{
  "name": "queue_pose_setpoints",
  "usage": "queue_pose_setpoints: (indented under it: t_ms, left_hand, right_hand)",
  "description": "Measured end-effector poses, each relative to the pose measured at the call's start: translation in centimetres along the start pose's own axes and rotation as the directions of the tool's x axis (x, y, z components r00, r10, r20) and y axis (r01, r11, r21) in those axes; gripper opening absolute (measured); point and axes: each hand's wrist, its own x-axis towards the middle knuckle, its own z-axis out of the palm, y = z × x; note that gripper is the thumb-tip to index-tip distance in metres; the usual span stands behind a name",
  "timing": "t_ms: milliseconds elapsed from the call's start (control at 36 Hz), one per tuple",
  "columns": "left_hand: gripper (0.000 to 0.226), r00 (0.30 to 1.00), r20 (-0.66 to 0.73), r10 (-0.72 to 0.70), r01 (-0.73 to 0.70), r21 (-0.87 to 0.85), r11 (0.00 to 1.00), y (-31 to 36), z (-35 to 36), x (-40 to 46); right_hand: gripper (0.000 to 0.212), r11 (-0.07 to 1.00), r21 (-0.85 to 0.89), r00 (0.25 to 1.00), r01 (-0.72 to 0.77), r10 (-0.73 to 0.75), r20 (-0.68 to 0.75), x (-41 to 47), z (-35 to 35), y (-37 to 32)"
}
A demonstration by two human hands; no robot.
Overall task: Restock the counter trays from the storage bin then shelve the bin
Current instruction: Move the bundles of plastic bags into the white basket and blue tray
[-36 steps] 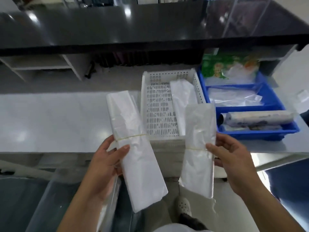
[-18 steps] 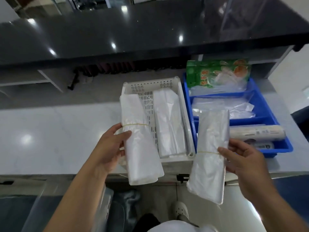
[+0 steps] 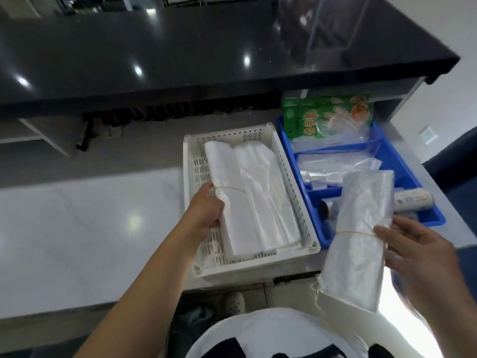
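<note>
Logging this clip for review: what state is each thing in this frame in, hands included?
Left hand: grips the white banded bundle of plastic bags, lowered into the tray.
Right hand: holds the clear banded bundle of plastic bags, raised over the blue tray's near end.
White perforated plastic tray: holds another loose bag stack.
Blue plastic divided tray: holds a roll, clear bags and a green packet.

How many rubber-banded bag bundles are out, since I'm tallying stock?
2 banded. One bundle lies in the white tray, gripped by the left hand; the other bundle is in the right hand. Others may be hidden.
</note>
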Motion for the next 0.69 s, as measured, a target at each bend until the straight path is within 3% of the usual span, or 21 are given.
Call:
queue_pose_setpoints:
  t_ms: [56, 111, 167, 250, 444, 694]
  left_hand:
    - [0.067, 1.0, -0.006, 0.031, -0.03, 0.042, 0.999, -0.6, 0.1, 0.0]
    - [0.068, 0.984, -0.037, 0.175, -0.163, 0.215, 0.963, -1.3, -0.1, 0.4]
    - [0.078, 0.957, -0.023, 0.288, -0.247, 0.45, 0.858, -1.6, -0.1, 1.0]
    - [0.087, 0.949, 0.081, 0.305, -0.278, 0.674, 0.684, -1.7, 0.7, 1.7]
    - [0.109, 0.964, 0.172, 0.203, -0.245, 0.868, 0.431, -2.3, 2.7, 3.8]
    - [0.108, 0.924, 0.306, 0.229, -0.366, 0.88, 0.302, -3.1, 2.5, 4.5]
  right_hand:
    - [0.029, 1.0, 0.02, 1.0, -0.007, 0.007, -0.007, -0.3, 0.7, 0.0]
    - [0.034, 0.995, 0.093, 0.999, -0.039, 0.041, -0.023, -0.6, 1.7, -0.2]
    - [0.027, 0.993, 0.111, 0.999, -0.037, 0.04, -0.022, -0.7, 2.6, -0.5]
    - [0.023, 0.995, 0.096, 1.0, -0.014, 0.016, -0.019, -1.0, 3.6, -1.1]
    - [0.025, 0.993, 0.121, 0.999, 0.012, -0.005, -0.053, -2.0, 5.0, -1.3]
    - [0.028, 0.99, 0.141, 0.995, 0.0, 0.014, -0.099, -3.1, 4.9, 0.0]
